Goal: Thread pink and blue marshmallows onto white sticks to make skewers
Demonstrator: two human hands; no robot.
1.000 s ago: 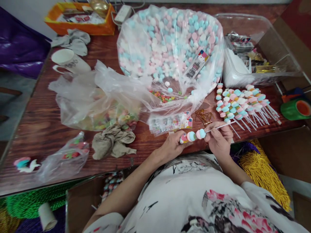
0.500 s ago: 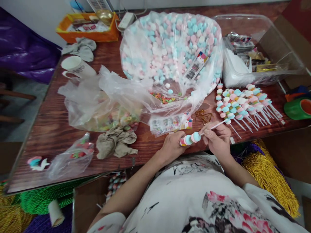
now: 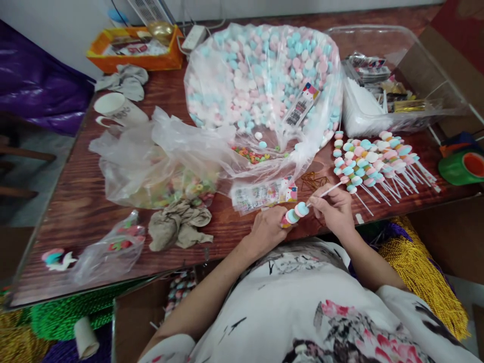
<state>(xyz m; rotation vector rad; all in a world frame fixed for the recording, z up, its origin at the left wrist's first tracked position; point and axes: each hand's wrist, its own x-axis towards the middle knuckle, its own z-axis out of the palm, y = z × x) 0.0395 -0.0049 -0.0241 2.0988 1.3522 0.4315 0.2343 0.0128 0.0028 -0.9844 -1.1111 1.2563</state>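
Observation:
My left hand point(image 3: 267, 228) is closed round the lower end of a candy skewer point(image 3: 296, 214), whose pink, blue and white pieces show past its fingers. The fingers of my right hand point(image 3: 333, 207) pinch the thin white stick point(image 3: 327, 189) just beyond the top blue piece. Right of my hands lies a pile of finished-looking skewers point(image 3: 372, 160) with white sticks. Behind my hands are printed packets point(image 3: 260, 194) and gold twist ties point(image 3: 313, 180). A big clear bag of pastel candies point(image 3: 260, 75) stands further back, with small coloured rings point(image 3: 251, 154) at its mouth.
At the left are a bag of ring candies point(image 3: 181, 184), a crumpled cloth point(image 3: 179, 224), a small bag point(image 3: 113, 252), a white mug point(image 3: 121, 110) and an orange tray point(image 3: 136, 61). A clear bin point(image 3: 401, 121) and green tape roll point(image 3: 459, 169) are at the right.
My right hand has shifted slightly left, closer to the candies on the stick, and more of the stick shows beyond its fingers. My left hand keeps its hold.

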